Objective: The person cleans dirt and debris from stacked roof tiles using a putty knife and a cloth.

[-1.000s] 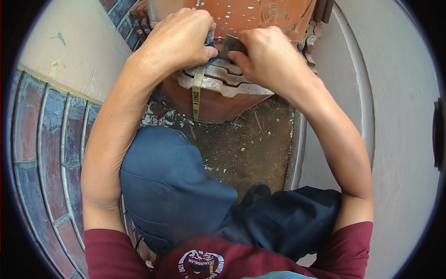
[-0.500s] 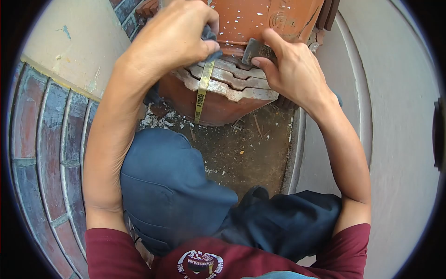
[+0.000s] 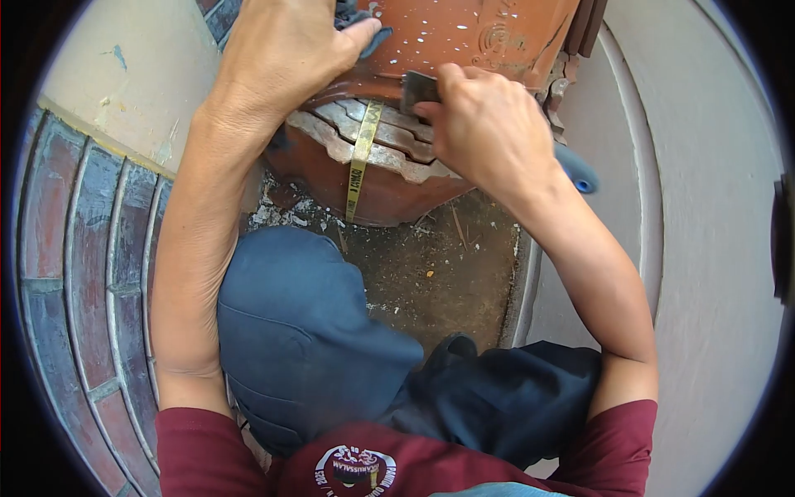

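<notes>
My right hand (image 3: pixel 493 132) is wrapped round a scraper (image 3: pixel 418 91); its flat grey blade shows left of the fingers and its blue-grey handle end (image 3: pixel 582 176) sticks out behind the wrist. The blade is at the lower edge of an orange tile (image 3: pixel 439 37) speckled with white spots. My left hand (image 3: pixel 294 50), at the upper left, is closed on a dark blue-grey cloth (image 3: pixel 364 29) against the tile. Below, a stack of tiles (image 3: pixel 381 186) has a yellow strap (image 3: pixel 360 157) running down its front.
A brick wall (image 3: pixel 91 265) and a cream surface (image 3: pixel 141 74) are on the left. Grey panelling (image 3: pixel 704 232) stands on the right. White chips and debris (image 3: pixel 290 211) lie on the dirty floor (image 3: pixel 439 273) between the stack and my knees.
My right hand has moved left and slightly down with the scraper, and its handle now shows more. My left hand has shifted up and left with the cloth, uncovering more of the strap.
</notes>
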A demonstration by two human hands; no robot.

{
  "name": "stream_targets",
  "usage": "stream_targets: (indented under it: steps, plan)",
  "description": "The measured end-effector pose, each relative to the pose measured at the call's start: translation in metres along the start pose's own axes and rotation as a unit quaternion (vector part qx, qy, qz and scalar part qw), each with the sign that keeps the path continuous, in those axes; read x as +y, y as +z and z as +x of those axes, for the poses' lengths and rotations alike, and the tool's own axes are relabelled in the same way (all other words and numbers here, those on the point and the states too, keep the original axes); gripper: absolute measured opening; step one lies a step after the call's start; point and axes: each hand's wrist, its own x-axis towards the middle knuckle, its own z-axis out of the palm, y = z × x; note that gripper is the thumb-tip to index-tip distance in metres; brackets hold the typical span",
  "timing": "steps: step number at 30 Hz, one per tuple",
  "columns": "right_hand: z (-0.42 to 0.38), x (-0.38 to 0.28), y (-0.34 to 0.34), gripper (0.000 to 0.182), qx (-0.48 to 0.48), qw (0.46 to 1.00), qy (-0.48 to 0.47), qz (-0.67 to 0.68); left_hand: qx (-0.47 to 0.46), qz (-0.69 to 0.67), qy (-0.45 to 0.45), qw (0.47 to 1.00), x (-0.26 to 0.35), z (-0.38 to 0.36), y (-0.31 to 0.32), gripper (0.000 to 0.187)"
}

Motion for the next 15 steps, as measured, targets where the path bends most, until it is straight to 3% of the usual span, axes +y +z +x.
stream_targets:
  steps: [1, 4, 5, 8, 11, 14, 15]
  plan:
    - [0.003, -0.002, 0.002, 0.015, 0.007, 1.0, 0.0, 0.005, 0.018, -0.032, -0.035, 0.999, 0.004, -0.001, 0.002, 0.032]
    - [0.002, 0.016, -0.004, 0.02, 0.07, 0.997, 0.0, 0.043, 0.138, -0.002, -0.001, 0.99, 0.014, 0.004, -0.002, 0.044]
    - [-0.001, 0.028, -0.004, 0.024, 0.094, 0.995, -0.013, 0.031, 0.132, 0.03, -0.009, 0.991, 0.004, 0.003, -0.007, 0.062]
    - [-0.007, 0.041, 0.01, 0.026, 0.114, 0.993, -0.027, 0.033, 0.198, 0.086, -0.071, 0.974, 0.008, 0.002, -0.004, 0.08]
    - [0.001, 0.025, 0.027, 0.024, 0.177, 0.982, -0.046, 0.049, 0.187, 0.104, -0.101, 0.972, 0.014, -0.001, 0.001, 0.086]
    - [0.011, 0.015, 0.023, 0.023, 0.164, 0.984, -0.063, 0.02, 0.118, 0.034, -0.151, 0.981, 0.011, -0.002, 0.001, 0.085]
    - [0.011, 0.02, 0.023, 0.021, 0.198, 0.975, -0.095, 0.01, 0.102, 0.002, -0.166, 0.981, 0.008, -0.002, -0.002, 0.084]
